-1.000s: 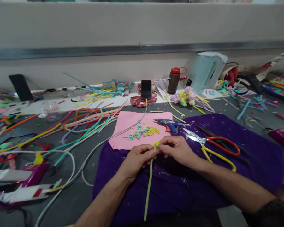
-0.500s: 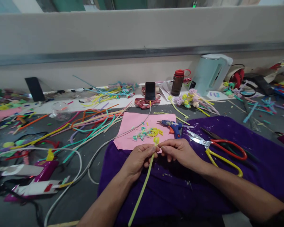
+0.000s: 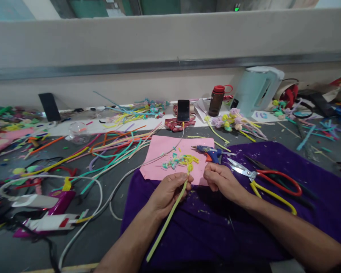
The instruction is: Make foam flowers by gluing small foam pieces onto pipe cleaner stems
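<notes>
My left hand [image 3: 172, 191] pinches a yellow-green pipe cleaner [image 3: 166, 225] near its top. A small bright-yellow tuft [image 3: 190, 168] sits at its upper end, and the long stem slants down toward me. My right hand [image 3: 221, 180] is apart from it on the right, fingers curled together; whatever they hold, if anything, is hidden. Just beyond the hands, short cut pieces of pipe cleaner [image 3: 177, 161] in teal and yellow lie on a pink sheet [image 3: 156, 146]. A blue glue gun [image 3: 213, 152] rests at the sheet's right edge, close beyond my right hand.
Scissors [image 3: 252, 175] and red-handled pliers [image 3: 281, 182] lie on a purple cloth [image 3: 187, 239]. A white cable [image 3: 125, 172] crosses the sheet to a phone [image 3: 183, 110]. Loose pipe cleaners [image 3: 116, 149] spread left. A bottle [image 3: 216, 101] and kettle [image 3: 257, 91] stand behind.
My right hand has moved right, away from the tuft, and its fingers have curled in. My left hand keeps its pinch on the pipe cleaner. The view has shifted slightly.
</notes>
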Demonstrator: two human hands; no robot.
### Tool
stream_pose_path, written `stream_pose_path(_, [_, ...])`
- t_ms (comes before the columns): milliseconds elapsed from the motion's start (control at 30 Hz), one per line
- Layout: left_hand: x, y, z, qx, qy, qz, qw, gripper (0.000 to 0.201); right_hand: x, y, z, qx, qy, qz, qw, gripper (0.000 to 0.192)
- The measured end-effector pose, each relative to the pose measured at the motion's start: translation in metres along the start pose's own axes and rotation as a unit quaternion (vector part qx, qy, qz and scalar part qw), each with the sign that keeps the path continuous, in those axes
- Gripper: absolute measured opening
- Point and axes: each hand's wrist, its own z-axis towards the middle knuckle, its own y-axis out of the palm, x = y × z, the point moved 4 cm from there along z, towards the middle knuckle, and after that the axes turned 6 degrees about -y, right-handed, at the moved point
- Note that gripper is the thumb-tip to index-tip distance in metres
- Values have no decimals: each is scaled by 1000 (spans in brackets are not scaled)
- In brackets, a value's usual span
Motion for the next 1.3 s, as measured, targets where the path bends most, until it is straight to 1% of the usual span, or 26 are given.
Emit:
stream_pose_path(67, [1, 0, 0, 4, -1, 2, 1000, 20, 1, -3, 1, 11, -3, 2, 1000, 33])
stream_pose_path(167, [2, -1, -1, 9, 0, 4, 1000, 19, 3, -9, 5, 46, 1, 44, 998, 37])
stream_pose_path(233, [2, -1, -1, 12, 2, 5, 1000, 19, 7, -13, 7, 70, 16, 72, 995, 33])
stream_pose_path(300, [2, -2, -1, 20, 9, 11, 1000, 21, 10, -14, 9, 73, 29, 82, 993, 26])
stream_pose_path(433, [3, -3, -2, 38, 21, 32, 999, 26, 11, -8, 9, 39, 26, 80, 996, 22])
stream_pose_path(500, [3, -3, -2, 39, 20, 38, 998, 27, 11, -5, 8, 34, 26, 83, 996, 21])
stream_pose_path(567, [3, -3, -2, 40, 18, 43, 998, 27, 12, -3, 6, 38, 41, 94, 994, 21])
stream_pose_path(633, [3, -2, -3, 41, 21, 53, 997, 27, 14, -2, 6, 37, 56, 109, 992, 23])
stream_pose_path(767, [3, 1, -4, 42, 39, 85, 995, 28, 11, -2, 5, 25, 58, 120, 991, 27])
stream_pose_path(867, [4, 4, -5, 52, 51, 119, 990, 30, 7, -2, 5, -2, 62, 139, 988, 34])
stream_pose_path(967, [4, 7, -6, 57, 49, 157, 985, 30, 3, 0, 4, -53, 48, 166, 984, 42])
stream_pose_path(1100, [4, 9, -7, 57, 59, 185, 979, 26, 3, 2, 4, -102, 22, 177, 979, 45])
stream_pose_path(1300, [3, 11, -7, 41, 66, 206, 975, 20, -1, 1, 3, -103, -1, 156, 982, 40])
